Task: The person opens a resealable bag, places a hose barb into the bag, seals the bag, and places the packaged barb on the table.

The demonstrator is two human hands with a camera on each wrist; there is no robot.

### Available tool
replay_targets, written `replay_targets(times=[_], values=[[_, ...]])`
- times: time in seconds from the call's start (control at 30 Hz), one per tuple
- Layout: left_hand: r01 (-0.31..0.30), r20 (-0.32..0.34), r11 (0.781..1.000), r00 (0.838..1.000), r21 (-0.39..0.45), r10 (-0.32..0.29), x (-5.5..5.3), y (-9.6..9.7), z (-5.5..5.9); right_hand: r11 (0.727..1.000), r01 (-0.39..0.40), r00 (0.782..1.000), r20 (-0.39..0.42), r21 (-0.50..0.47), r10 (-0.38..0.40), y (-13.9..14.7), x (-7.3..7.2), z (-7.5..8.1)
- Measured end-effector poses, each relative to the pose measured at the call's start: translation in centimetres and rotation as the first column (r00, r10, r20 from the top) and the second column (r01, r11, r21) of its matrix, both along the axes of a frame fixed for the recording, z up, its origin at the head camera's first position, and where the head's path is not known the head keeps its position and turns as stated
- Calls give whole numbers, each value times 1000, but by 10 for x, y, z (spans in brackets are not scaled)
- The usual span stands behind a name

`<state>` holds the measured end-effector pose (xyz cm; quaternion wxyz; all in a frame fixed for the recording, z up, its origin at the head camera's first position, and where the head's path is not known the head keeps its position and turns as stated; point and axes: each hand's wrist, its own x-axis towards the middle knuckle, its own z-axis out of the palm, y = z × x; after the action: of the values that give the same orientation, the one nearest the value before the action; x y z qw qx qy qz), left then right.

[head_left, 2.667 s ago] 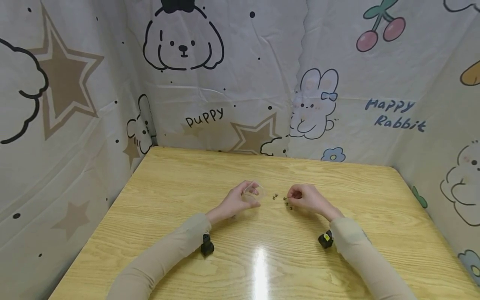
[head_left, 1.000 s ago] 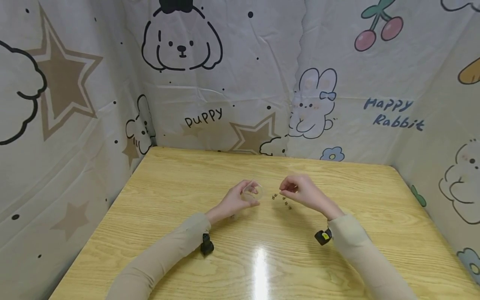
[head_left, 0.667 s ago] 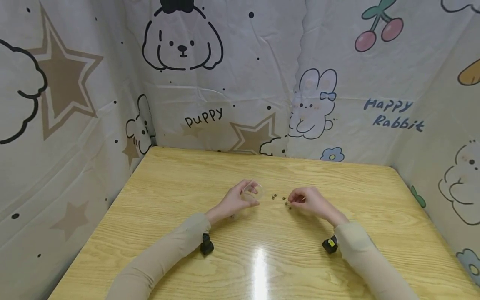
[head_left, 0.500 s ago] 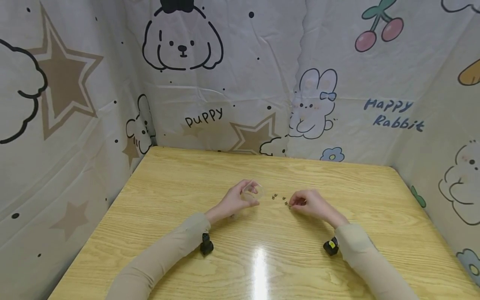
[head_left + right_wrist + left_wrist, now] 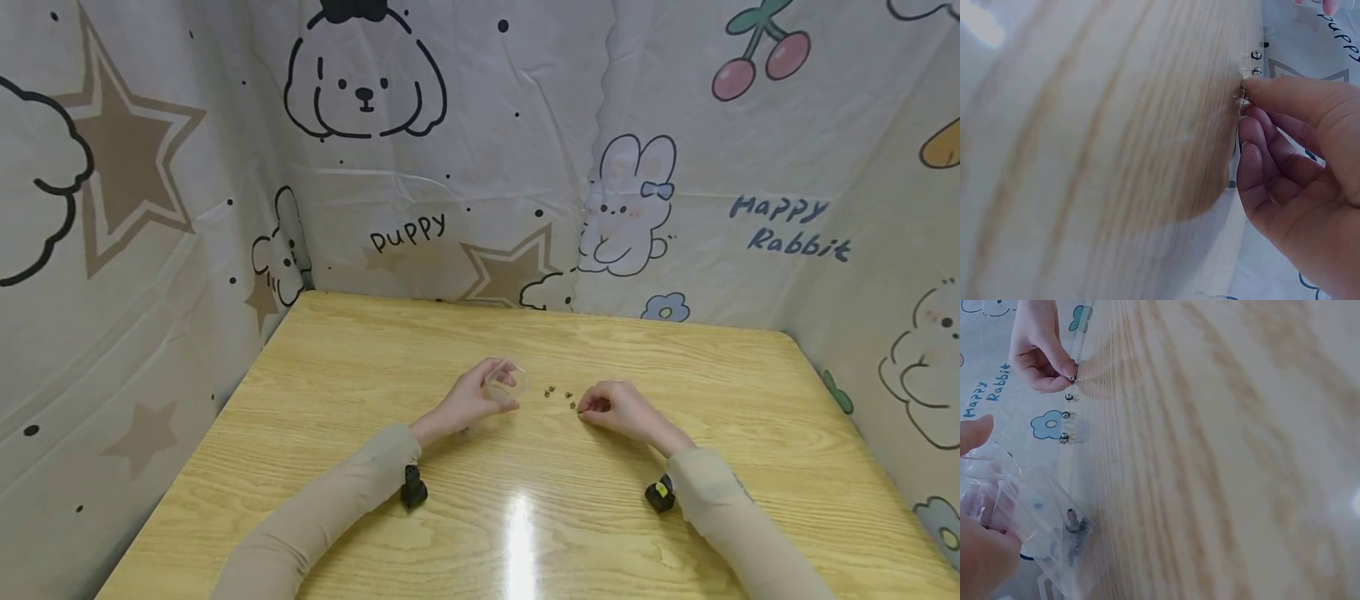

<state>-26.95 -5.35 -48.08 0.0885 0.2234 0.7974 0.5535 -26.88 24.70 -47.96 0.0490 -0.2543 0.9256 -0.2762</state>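
My left hand (image 5: 472, 400) holds a clear plastic container (image 5: 519, 383) with thumb and fingers around its sides. In the left wrist view, several small metal pieces (image 5: 1074, 519) lie at the bottom of that container, blurred by its wall. My right hand (image 5: 622, 407) is low over the table, thumb and index finger pinching a small metal piece (image 5: 1072, 379) that the fingertips partly cover. Its other fingers curl in towards the palm. Between the hands, several like pieces (image 5: 568, 396) stand in a loose bent row; one in the right wrist view shows a ring-like end (image 5: 1257, 55).
A wood-grain table (image 5: 360, 350) spreads under both hands, with a bright light reflection near the front. Behind and beside it hangs a white printed curtain (image 5: 510, 167). Black wrist cameras (image 5: 413, 489) sit on both sleeves.
My right hand went left towards the container, then came back right and down to the nearest metal piece, which it now pinches. The left hand and container stayed in place.
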Motion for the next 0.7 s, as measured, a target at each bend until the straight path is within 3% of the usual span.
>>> replay_targets(times=[0.47, 0.7], values=[[4, -3, 1000, 1000, 11, -4, 3, 0, 4, 1000, -2, 1000, -19, 24, 3, -4, 1, -1], [4, 2, 1000, 1000, -4, -4, 3, 1, 4, 1000, 3, 1000, -10, -31, -3, -10, 4, 15]])
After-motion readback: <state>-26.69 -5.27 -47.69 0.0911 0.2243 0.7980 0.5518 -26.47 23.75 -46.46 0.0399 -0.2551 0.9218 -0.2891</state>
